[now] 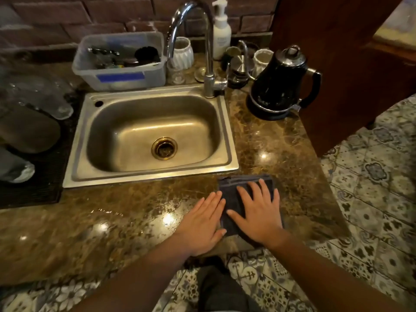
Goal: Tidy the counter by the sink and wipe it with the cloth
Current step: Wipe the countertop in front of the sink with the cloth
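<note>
A dark blue folded cloth (231,194) lies flat on the brown marble counter (126,212), just in front of the sink's right corner. My right hand (256,212) rests palm down on the cloth with fingers spread. My left hand (202,221) lies flat beside it on the counter, its fingertips touching the cloth's left edge. Neither hand grips anything. The steel sink (148,134) is empty, with a brass drain in its middle.
A clear plastic tub (119,73) of utensils stands behind the sink. The chrome tap (207,48), a soap pump bottle (221,32), white cups (182,52), and a black kettle (281,84) sit at back right. Upturned glassware on a black mat (42,176) fills the left.
</note>
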